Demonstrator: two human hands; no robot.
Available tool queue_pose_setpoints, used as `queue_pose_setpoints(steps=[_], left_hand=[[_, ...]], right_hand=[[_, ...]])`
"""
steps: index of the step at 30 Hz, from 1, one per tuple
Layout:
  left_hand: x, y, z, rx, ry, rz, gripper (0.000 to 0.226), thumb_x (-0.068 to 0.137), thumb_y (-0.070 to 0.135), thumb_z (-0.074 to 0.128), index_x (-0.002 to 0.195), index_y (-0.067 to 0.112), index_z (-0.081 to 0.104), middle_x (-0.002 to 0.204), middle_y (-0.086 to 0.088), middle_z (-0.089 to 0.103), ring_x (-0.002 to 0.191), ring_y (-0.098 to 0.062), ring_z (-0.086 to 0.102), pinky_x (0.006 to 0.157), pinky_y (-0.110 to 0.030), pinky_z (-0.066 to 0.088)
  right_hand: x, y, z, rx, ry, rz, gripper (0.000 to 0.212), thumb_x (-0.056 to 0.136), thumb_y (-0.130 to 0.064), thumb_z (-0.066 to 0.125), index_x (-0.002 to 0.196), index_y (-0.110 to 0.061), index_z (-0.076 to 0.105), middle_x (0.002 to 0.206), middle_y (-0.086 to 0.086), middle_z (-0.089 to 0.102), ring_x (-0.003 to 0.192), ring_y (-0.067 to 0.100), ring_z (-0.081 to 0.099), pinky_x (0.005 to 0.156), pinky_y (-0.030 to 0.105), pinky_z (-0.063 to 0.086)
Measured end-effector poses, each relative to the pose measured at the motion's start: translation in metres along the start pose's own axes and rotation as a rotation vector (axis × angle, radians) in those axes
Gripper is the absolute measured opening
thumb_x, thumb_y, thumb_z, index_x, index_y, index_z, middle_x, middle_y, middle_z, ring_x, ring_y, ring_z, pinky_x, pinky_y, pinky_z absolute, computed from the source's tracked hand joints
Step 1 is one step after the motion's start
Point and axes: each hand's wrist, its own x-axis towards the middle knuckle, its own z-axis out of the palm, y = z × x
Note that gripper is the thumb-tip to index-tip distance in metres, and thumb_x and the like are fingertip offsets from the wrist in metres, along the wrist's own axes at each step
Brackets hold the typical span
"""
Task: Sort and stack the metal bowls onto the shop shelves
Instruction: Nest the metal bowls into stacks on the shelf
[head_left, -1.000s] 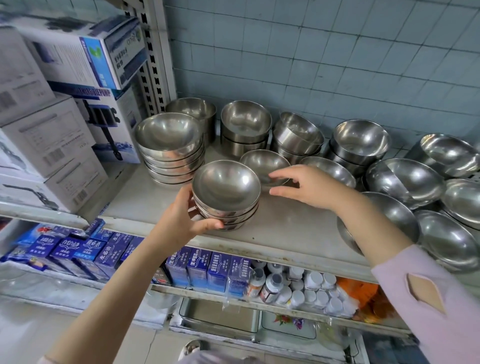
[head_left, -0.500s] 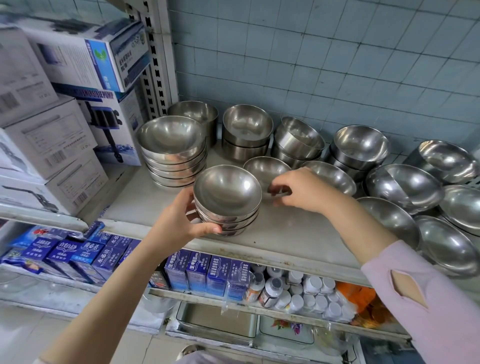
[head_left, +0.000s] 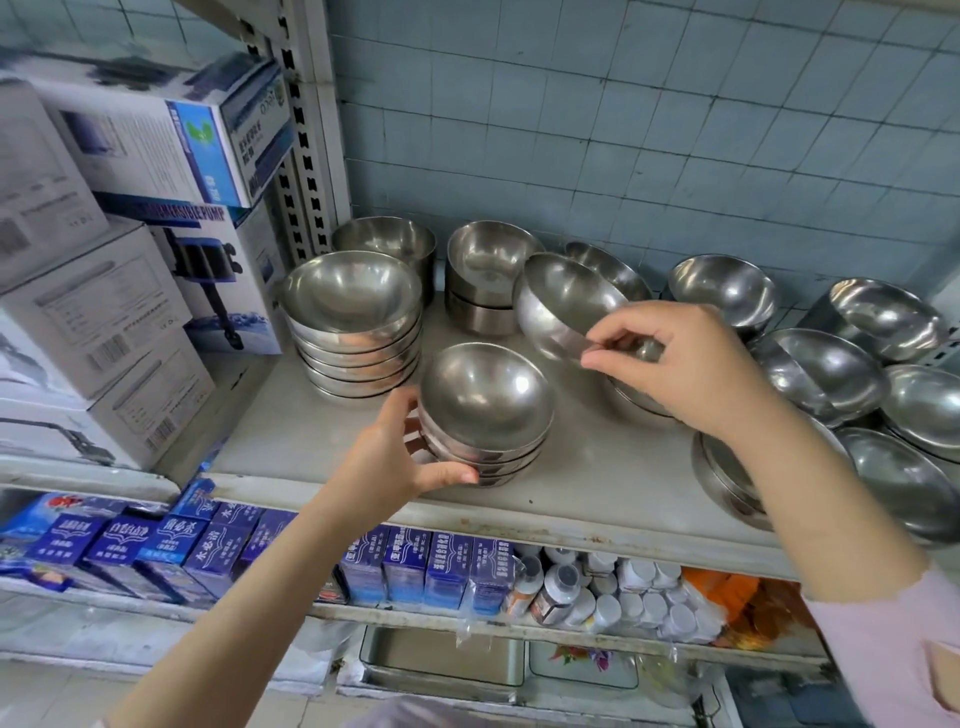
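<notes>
Right hand is pinching the rim of a single bowl between thumb and fingertips; the bowl is tilted and off the shelf, just behind the short stack. Left hand is curled around that short stack's left side, near the shelf's front edge. A taller stack sits toward the left end, and loose bowls crowd the right end. Blue cartons are on the shelf below.
</notes>
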Motion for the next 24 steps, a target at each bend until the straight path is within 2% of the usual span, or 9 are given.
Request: queue_pose_setpoints(steps=[4, 5, 8, 10, 12, 15, 21, 24], left_hand=[[0.019, 0.008, 0.017, -0.040, -0.039, -0.010, 0.103, 0.042, 0.045, 0.086, 0.129, 0.013, 0.040, 0.113, 0.007, 0.062, 0.106, -0.005, 0.062, 0.092, -0.019, 0.051], [0.022, 0.008, 0.020, -0.060, -0.044, -0.019, 0.101, 0.043, 0.042, 0.087, 0.128, 0.012, 0.040, 0.112, 0.006, 0.062, 0.105, -0.003, 0.062, 0.091, -0.017, 0.051], [0.026, 0.006, 0.026, -0.102, -0.042, -0.017, 0.090, 0.048, 0.030, 0.090, 0.122, 0.016, 0.040, 0.108, 0.013, 0.059, 0.093, 0.015, 0.058, 0.078, -0.003, 0.046], [0.024, 0.004, 0.027, -0.090, -0.022, -0.009, 0.093, 0.047, 0.039, 0.088, 0.123, 0.016, 0.040, 0.109, 0.012, 0.059, 0.094, 0.014, 0.056, 0.078, 0.002, 0.040], [0.023, 0.003, 0.026, -0.063, -0.010, 0.002, 0.104, 0.043, 0.052, 0.084, 0.128, 0.013, 0.040, 0.116, 0.007, 0.058, 0.103, 0.002, 0.056, 0.084, -0.001, 0.040], [0.023, -0.002, 0.027, -0.033, 0.006, 0.024, 0.111, 0.042, 0.064, 0.082, 0.132, 0.014, 0.038, 0.129, -0.002, 0.055, 0.115, -0.012, 0.055, 0.097, -0.025, 0.045], [0.019, -0.001, 0.027, -0.024, 0.026, 0.056, 0.105, 0.051, 0.052, 0.086, 0.135, 0.012, 0.037, 0.131, 0.000, 0.050, 0.113, -0.009, 0.051, 0.091, -0.018, 0.039], [0.019, -0.001, 0.026, -0.035, 0.034, 0.053, 0.107, 0.050, 0.053, 0.084, 0.136, 0.011, 0.035, 0.133, 0.000, 0.048, 0.110, -0.005, 0.050, 0.088, -0.016, 0.038]], right_hand=[[-0.009, -0.010, 0.017, -0.173, -0.071, -0.134, 0.004, 0.081, -0.023, 0.079, 0.084, -0.021, 0.077, 0.082, -0.019, 0.069, 0.079, 0.004, 0.059, 0.079, 0.016, 0.045], [-0.011, -0.009, 0.023, -0.200, -0.095, -0.154, 0.003, 0.082, -0.022, 0.079, 0.083, -0.021, 0.076, 0.081, -0.020, 0.068, 0.079, 0.004, 0.058, 0.080, 0.017, 0.043], [-0.017, -0.008, 0.039, -0.225, -0.141, -0.159, 0.003, 0.083, -0.023, 0.077, 0.083, -0.022, 0.074, 0.083, -0.019, 0.068, 0.082, 0.007, 0.061, 0.083, 0.031, 0.049], [-0.020, -0.010, 0.044, -0.222, -0.150, -0.135, 0.002, 0.083, -0.024, 0.076, 0.084, -0.023, 0.074, 0.085, -0.018, 0.070, 0.084, 0.007, 0.061, 0.083, 0.035, 0.051], [-0.022, -0.013, 0.045, -0.219, -0.150, -0.113, 0.003, 0.082, -0.022, 0.077, 0.085, -0.022, 0.076, 0.085, -0.015, 0.071, 0.086, 0.010, 0.062, 0.083, 0.034, 0.051], [-0.022, -0.016, 0.043, -0.259, -0.163, -0.080, 0.005, 0.083, -0.022, 0.077, 0.087, -0.022, 0.076, 0.086, -0.015, 0.071, 0.089, 0.011, 0.059, 0.082, 0.034, 0.051], [-0.024, -0.019, 0.045, -0.323, -0.134, -0.067, 0.007, 0.083, -0.021, 0.076, 0.090, -0.021, 0.076, 0.087, -0.013, 0.070, 0.095, 0.005, 0.049, 0.085, 0.033, 0.050], [-0.025, -0.020, 0.045, -0.332, -0.147, -0.065, 0.018, 0.084, -0.033, 0.070, 0.097, -0.022, 0.076, 0.095, -0.014, 0.069, 0.101, 0.006, 0.051, 0.092, 0.029, 0.046]])
